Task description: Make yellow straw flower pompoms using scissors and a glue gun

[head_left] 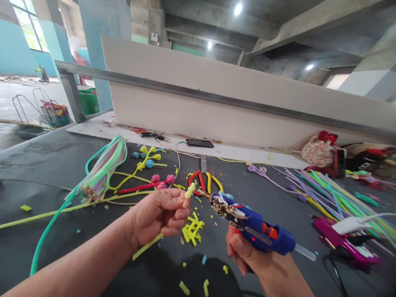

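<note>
My left hand (165,212) pinches a small yellow piece (190,190) between thumb and fingertips, with a yellow stem showing below the palm. Wrapped round the handle of a blue glue gun (256,228), my right hand (244,253) holds it with its nozzle pointing left, close to the yellow piece but apart from it. Glue-like residue coats the gun's front. Beneath and between the hands lies a pile of short yellow pieces (192,229). Red-handled pliers (197,180) and yellow-handled pliers (214,182) lie just beyond.
Left is a bundle of pastel fuzzy stems (105,168), beside a yellow budded branch (138,166). More stems (331,191) spread at right, near a magenta power strip (344,242) with a white plug. A phone (199,143) lies at the back, before a white board (204,112).
</note>
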`<state>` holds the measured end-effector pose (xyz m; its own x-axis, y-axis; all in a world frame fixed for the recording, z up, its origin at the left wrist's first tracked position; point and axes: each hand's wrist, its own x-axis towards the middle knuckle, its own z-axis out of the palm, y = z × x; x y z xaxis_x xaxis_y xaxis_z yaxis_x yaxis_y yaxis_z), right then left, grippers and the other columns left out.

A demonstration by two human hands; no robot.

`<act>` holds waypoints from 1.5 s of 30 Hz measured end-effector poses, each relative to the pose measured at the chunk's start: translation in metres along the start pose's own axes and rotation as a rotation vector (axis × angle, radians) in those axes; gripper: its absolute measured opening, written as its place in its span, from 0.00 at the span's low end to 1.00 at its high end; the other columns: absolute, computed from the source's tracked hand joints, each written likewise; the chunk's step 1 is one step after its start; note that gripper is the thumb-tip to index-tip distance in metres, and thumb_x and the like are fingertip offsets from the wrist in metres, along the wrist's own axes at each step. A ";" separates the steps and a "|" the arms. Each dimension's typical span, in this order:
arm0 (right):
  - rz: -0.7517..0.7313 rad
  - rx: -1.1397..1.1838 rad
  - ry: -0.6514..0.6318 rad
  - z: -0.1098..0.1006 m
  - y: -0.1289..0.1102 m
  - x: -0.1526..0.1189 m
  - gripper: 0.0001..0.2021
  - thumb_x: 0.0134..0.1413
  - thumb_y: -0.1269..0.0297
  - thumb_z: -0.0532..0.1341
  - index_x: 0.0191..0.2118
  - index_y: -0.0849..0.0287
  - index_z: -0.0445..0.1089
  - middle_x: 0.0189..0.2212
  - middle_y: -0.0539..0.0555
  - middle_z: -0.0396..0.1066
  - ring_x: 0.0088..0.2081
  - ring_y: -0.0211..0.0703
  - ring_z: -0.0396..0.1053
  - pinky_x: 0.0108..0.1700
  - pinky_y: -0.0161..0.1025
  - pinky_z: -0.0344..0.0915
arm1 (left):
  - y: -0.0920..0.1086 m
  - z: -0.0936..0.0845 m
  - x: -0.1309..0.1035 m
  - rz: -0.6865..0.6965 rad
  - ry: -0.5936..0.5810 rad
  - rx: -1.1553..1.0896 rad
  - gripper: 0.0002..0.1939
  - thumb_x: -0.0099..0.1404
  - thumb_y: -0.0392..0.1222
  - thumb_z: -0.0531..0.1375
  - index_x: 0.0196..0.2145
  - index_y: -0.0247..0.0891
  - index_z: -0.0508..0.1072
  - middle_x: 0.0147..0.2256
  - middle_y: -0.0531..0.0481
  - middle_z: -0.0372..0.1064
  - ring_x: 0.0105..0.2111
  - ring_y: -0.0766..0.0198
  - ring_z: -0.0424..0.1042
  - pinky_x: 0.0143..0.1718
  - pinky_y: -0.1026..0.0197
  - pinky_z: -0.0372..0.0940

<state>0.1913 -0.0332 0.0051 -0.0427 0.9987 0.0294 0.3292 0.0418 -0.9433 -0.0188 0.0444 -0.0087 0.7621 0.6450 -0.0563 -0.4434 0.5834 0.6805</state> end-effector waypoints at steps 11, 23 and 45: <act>0.055 -0.069 -0.029 -0.001 0.010 -0.001 0.24 0.44 0.40 0.58 0.20 0.59 0.63 0.14 0.48 0.62 0.15 0.33 0.58 0.18 0.32 0.54 | 0.001 -0.001 -0.001 -0.090 -0.074 -0.032 0.06 0.52 0.35 0.60 0.24 0.33 0.64 0.18 0.56 0.50 0.15 0.77 0.46 0.10 0.76 0.40; 0.087 -0.127 0.035 0.004 0.003 -0.006 0.22 0.46 0.41 0.57 0.21 0.58 0.63 0.14 0.47 0.62 0.17 0.36 0.60 0.21 0.34 0.55 | 0.001 -0.004 -0.002 -0.095 -0.060 0.009 0.05 0.55 0.34 0.58 0.24 0.33 0.64 0.18 0.56 0.50 0.14 0.77 0.45 0.11 0.76 0.40; 0.068 -0.263 0.118 -0.006 0.007 -0.003 0.21 0.46 0.42 0.57 0.22 0.57 0.66 0.15 0.48 0.63 0.17 0.36 0.59 0.21 0.34 0.57 | -0.010 0.003 0.000 0.809 0.557 1.494 0.08 0.56 0.33 0.55 0.21 0.38 0.66 0.21 0.53 0.62 0.24 0.69 0.60 0.29 0.66 0.56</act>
<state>0.1994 -0.0352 0.0001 0.0934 0.9954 0.0217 0.5610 -0.0346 -0.8271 -0.0124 0.0370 -0.0135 0.2198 0.7741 0.5937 0.4136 -0.6251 0.6619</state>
